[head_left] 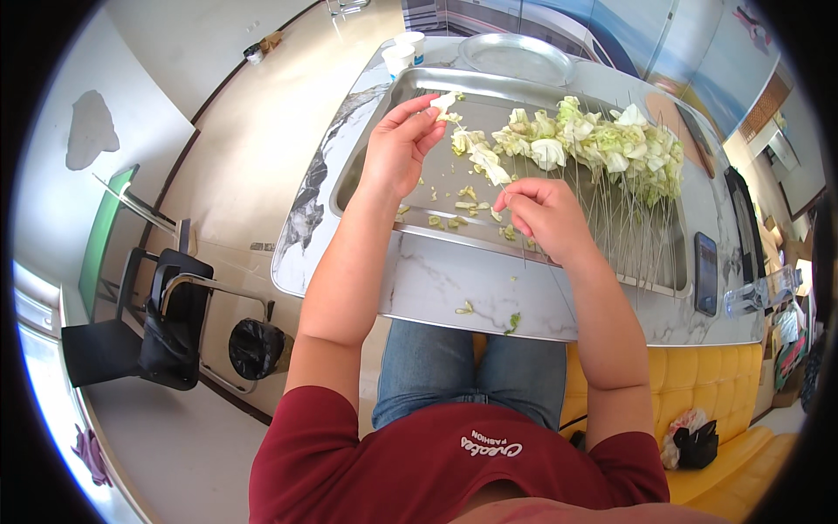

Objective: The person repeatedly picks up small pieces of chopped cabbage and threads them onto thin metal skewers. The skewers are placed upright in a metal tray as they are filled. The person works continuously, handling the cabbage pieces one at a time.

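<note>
My left hand (403,147), raised over the left part of a large metal tray (349,179), pinches a pale cabbage leaf piece (447,102). My right hand (548,218) is closed around a thin skewer near the tray's front edge. Pale cabbage pieces (486,162) are threaded on this skewer, which slants up toward my left hand. Many loaded cabbage skewers (602,144) lie side by side on the tray's right half, their bare ends toward me. Small cabbage scraps (471,206) are scattered on the tray's near left part.
Paper cups (398,59) and a round metal plate (515,58) stand behind the tray. A phone (705,272) and a clear plastic bottle (761,293) lie at the right. More scraps (512,323) dot the marble-patterned table's (419,293) near edge. Black chairs (170,323) stand left.
</note>
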A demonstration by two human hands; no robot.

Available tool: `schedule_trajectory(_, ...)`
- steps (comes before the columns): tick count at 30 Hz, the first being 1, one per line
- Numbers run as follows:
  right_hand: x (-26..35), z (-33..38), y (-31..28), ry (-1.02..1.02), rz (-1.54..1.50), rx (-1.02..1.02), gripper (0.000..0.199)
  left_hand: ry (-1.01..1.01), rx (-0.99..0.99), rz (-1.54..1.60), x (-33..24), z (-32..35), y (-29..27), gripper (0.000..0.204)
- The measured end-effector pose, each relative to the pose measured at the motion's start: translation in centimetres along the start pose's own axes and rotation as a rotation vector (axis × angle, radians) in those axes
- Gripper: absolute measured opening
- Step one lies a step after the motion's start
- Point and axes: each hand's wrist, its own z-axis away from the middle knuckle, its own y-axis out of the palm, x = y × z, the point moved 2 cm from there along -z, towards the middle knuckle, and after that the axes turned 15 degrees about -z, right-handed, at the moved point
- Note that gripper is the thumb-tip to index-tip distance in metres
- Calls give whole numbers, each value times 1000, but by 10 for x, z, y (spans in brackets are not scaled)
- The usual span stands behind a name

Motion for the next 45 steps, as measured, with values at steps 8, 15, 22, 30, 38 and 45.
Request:
schedule_trajectory(8, -1, -1, 2, -32, -29, 17, 16, 27, 2, -127, 0, 3, 5, 28)
schedule_trajectory(15, -1, -1, 0, -32, -57, 10, 16, 51, 54, -81, -2, 6, 11, 30)
schedule_trajectory(22, -1, -1, 1, -41, -29, 3, 16, 74, 9, -217, 0, 7, 13, 29)
schedule_trajectory(30, 0, 0, 0, -39, -39, 8, 16, 94, -71, -195, -4, 6, 12, 24)
schedule_trajectory(38, 0, -1, 0, -23, -56, 0, 16, 199, -63, -336, -7, 9, 13, 24)
schedule_trajectory(45, -1, -1, 0, -24, -73, 0, 16, 225, -86, -451, -9, 11, 17, 26)
